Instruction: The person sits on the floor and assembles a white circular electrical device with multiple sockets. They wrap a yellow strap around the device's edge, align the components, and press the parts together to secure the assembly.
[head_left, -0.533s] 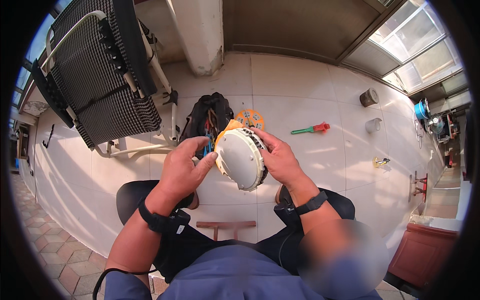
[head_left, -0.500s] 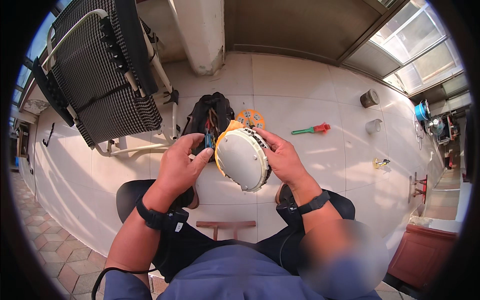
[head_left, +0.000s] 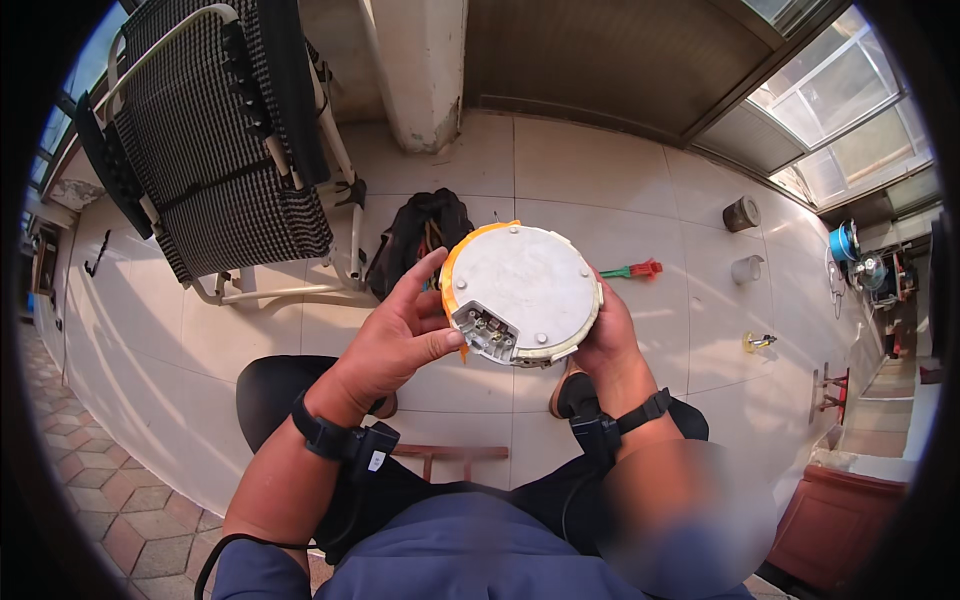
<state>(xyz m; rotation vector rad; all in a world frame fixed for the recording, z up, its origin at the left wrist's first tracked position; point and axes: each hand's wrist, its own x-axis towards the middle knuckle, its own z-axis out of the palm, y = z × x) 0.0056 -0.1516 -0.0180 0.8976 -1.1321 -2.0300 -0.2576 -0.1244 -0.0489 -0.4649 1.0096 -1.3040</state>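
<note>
Between my hands, above the floor, is a round, flat whitish device (head_left: pixel 525 285) with an orange rim along its left side. Its pale disc face is turned up toward me and carries several small studs. A cut-out notch (head_left: pixel 486 329) at its near left edge shows metal parts inside. My left hand (head_left: pixel 402 335) grips the left rim, thumb beside the notch and fingers along the edge. Around the right edge is my right hand (head_left: pixel 607 335), its fingers mostly hidden beneath the device.
A black tool bag (head_left: pixel 415 235) lies on the tiles beyond my left hand. Farther left stands a folding chair (head_left: pixel 225 190). To the right are a green-handled brush with red bristles (head_left: pixel 632 271), a dark can (head_left: pixel 741 214), a pale cup (head_left: pixel 746 269) and a small yellow item (head_left: pixel 758 343).
The device has turned and tilted so its disc face points up and the notch shows. My left hand has closed onto its rim. An orange disc on the floor is now hidden.
</note>
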